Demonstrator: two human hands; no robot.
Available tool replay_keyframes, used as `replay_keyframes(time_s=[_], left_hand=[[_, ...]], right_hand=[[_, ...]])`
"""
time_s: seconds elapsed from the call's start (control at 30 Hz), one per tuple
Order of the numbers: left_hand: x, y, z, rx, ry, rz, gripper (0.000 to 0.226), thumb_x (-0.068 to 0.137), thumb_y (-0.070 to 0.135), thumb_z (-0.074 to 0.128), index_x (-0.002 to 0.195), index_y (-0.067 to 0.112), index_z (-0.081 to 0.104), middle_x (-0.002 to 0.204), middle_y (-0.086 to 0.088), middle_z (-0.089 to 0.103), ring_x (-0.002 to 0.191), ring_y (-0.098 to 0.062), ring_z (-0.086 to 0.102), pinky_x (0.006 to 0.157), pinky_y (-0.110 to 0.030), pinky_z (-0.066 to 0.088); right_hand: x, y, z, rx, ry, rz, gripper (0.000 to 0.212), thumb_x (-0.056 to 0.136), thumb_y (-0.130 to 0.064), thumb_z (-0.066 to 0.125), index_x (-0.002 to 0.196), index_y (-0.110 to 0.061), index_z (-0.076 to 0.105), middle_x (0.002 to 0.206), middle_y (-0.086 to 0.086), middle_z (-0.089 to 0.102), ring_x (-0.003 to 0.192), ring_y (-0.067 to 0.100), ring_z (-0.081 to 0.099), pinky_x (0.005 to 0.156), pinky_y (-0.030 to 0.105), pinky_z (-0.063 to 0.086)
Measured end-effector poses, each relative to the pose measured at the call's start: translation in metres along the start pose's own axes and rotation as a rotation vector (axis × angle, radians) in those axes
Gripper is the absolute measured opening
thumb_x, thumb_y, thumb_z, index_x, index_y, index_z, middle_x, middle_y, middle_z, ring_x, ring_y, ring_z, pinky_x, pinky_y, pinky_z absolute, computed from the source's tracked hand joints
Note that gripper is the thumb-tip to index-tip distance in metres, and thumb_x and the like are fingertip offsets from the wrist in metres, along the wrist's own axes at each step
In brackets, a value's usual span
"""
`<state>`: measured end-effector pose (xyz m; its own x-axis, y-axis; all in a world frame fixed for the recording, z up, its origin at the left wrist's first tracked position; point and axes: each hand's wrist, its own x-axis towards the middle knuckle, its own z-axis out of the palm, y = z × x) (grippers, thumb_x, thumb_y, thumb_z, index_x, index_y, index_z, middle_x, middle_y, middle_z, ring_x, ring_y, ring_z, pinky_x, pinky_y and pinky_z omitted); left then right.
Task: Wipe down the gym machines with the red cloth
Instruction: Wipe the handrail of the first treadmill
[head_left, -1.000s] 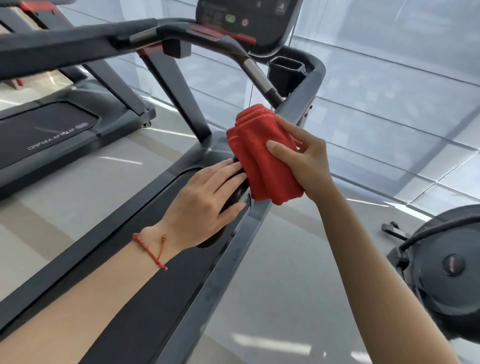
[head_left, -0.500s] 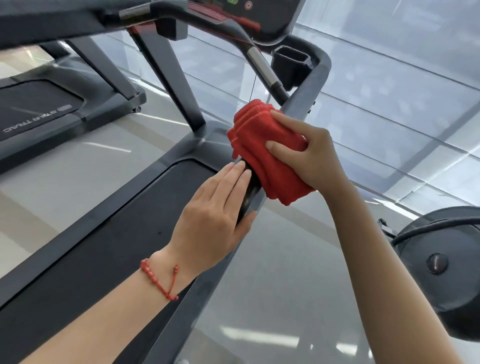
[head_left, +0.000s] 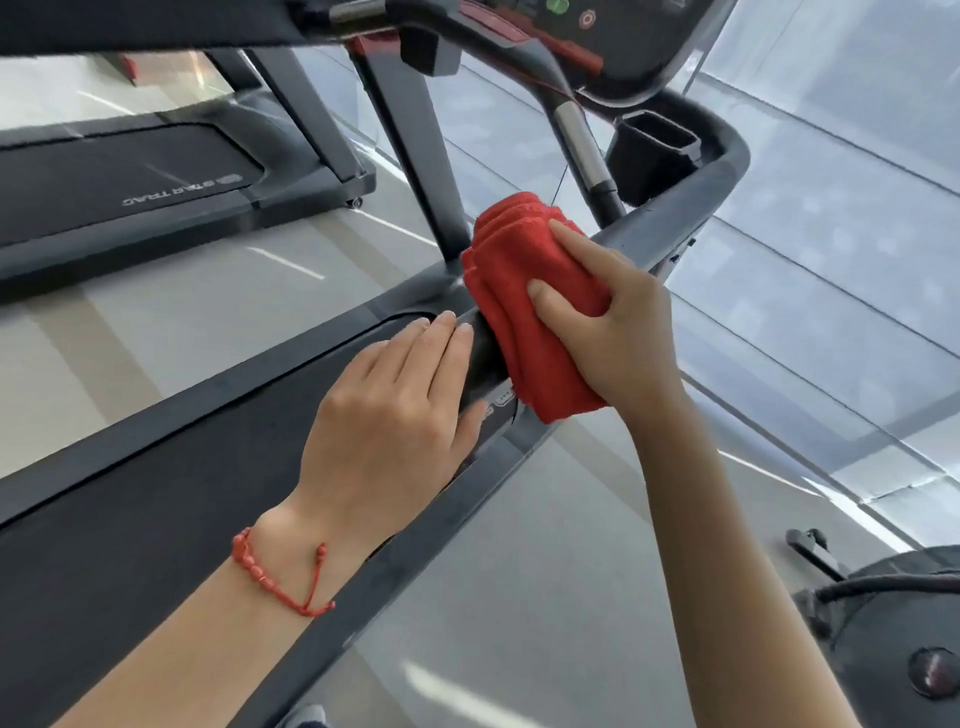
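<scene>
We hold the red cloth (head_left: 524, 306) folded thick in our right hand (head_left: 618, 332), thumb and fingers curled round it, and press it over the dark side handrail (head_left: 670, 228) of the treadmill (head_left: 156, 467). The cloth wraps the rail at about ten o'clock of that hand, its loose end hanging down below the rail.

Our left hand (head_left: 395, 415) lies flat on the same rail just at eight o'clock of the cloth, fingers straight and together, thumb tucked along the rail's near side; the fingertips stop just short of the red folds. A red bead bracelet (head_left: 275, 577) circles the left wrist.

At one o'clock of the cloth a black cup holder (head_left: 654, 150) sits under the console (head_left: 613, 31); we cannot tell whether anything is in it. A second treadmill (head_left: 130, 187) stands at ten o'clock across the pale floor (head_left: 156, 312), and part of another dark machine (head_left: 904, 639) shows at four o'clock.
</scene>
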<state>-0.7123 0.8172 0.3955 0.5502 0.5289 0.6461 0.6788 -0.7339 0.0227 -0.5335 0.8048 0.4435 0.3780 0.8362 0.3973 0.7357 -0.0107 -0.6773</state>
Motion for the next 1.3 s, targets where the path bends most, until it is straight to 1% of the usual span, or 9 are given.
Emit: replay_keyframes(time_s=[0.2,0.4,0.53,0.63,0.77,0.87,0.97,1.1,1.3], left_hand=[[-0.001,0.006,0.004,0.031,0.074,-0.063,0.034,0.092,0.024,0.047,0.116,0.002,0.059,0.113,-0.012,0.066,0.100,-0.026,0.063,0.080,-0.036,0.051],[0.001,0.007,0.005,0.057,0.085,-0.063,0.034,0.093,0.023,0.047,0.116,0.003,0.059,0.113,-0.011,0.066,0.099,-0.025,0.063,0.079,-0.034,0.048],[0.001,0.008,0.004,0.078,0.069,-0.073,0.033,0.094,0.023,0.046,0.117,0.002,0.059,0.113,-0.011,0.066,0.099,-0.026,0.064,0.079,-0.034,0.047],[0.002,0.011,0.004,0.103,0.047,-0.086,0.034,0.095,0.023,0.045,0.119,0.002,0.058,0.115,-0.011,0.065,0.099,-0.026,0.063,0.078,-0.034,0.046],[0.004,0.014,0.005,0.137,0.026,-0.090,0.035,0.095,0.024,0.044,0.120,0.002,0.057,0.117,-0.011,0.064,0.101,-0.026,0.063,0.078,-0.036,0.049],[0.005,0.017,0.004,0.166,0.002,-0.121,0.036,0.095,0.026,0.044,0.121,0.003,0.056,0.118,-0.012,0.064,0.102,-0.027,0.062,0.079,-0.037,0.048],[0.006,0.024,0.003,0.167,-0.035,-0.187,0.039,0.095,0.029,0.043,0.122,0.005,0.054,0.118,-0.012,0.063,0.105,-0.028,0.060,0.084,-0.039,0.044],[0.014,0.036,0.008,0.218,-0.040,-0.278,0.039,0.095,0.032,0.041,0.122,0.005,0.054,0.117,-0.011,0.063,0.105,-0.027,0.060,0.086,-0.039,0.041],[0.033,0.056,0.023,0.320,-0.005,-0.350,0.039,0.096,0.033,0.042,0.120,0.005,0.055,0.116,-0.011,0.064,0.104,-0.027,0.061,0.085,-0.041,0.044]], right_hand=[[-0.008,0.004,0.004,-0.008,-0.010,-0.043,0.045,0.081,-0.037,0.060,0.125,-0.033,0.054,0.112,-0.008,0.059,0.095,0.002,0.052,0.083,0.007,0.031],[-0.006,0.004,0.005,-0.034,-0.052,-0.036,0.066,0.070,-0.064,0.061,0.129,-0.038,0.046,0.116,-0.010,0.056,0.097,0.002,0.049,0.082,0.013,0.034],[-0.002,0.006,0.005,-0.004,-0.036,-0.004,0.063,0.070,-0.059,0.064,0.128,-0.039,0.048,0.111,-0.013,0.057,0.096,0.002,0.052,0.081,0.010,0.035],[0.002,0.010,0.002,0.022,-0.035,0.029,0.061,0.070,-0.056,0.067,0.126,-0.039,0.051,0.109,-0.013,0.060,0.096,0.000,0.054,0.084,0.013,0.040],[0.014,0.015,-0.003,0.026,-0.005,0.068,0.061,0.070,-0.055,0.068,0.126,-0.037,0.052,0.110,-0.013,0.062,0.096,-0.002,0.055,0.084,0.011,0.038],[0.009,0.013,0.001,0.035,-0.010,0.049,0.061,0.069,-0.055,0.068,0.126,-0.039,0.051,0.110,-0.013,0.060,0.096,-0.001,0.054,0.084,0.012,0.038],[0.002,0.010,0.005,0.077,-0.081,-0.014,0.061,0.068,-0.056,0.068,0.125,-0.042,0.050,0.110,-0.017,0.058,0.098,-0.007,0.052,0.084,0.006,0.039],[0.012,0.023,-0.001,0.109,-0.136,-0.066,0.061,0.068,-0.055,0.068,0.125,-0.040,0.051,0.104,-0.017,0.058,0.097,-0.009,0.050,0.083,-0.001,0.033],[0.045,0.058,-0.020,0.108,-0.092,-0.034,0.061,0.072,-0.050,0.069,0.128,-0.034,0.051,0.105,-0.012,0.056,0.087,-0.006,0.047,0.075,-0.009,0.025]])
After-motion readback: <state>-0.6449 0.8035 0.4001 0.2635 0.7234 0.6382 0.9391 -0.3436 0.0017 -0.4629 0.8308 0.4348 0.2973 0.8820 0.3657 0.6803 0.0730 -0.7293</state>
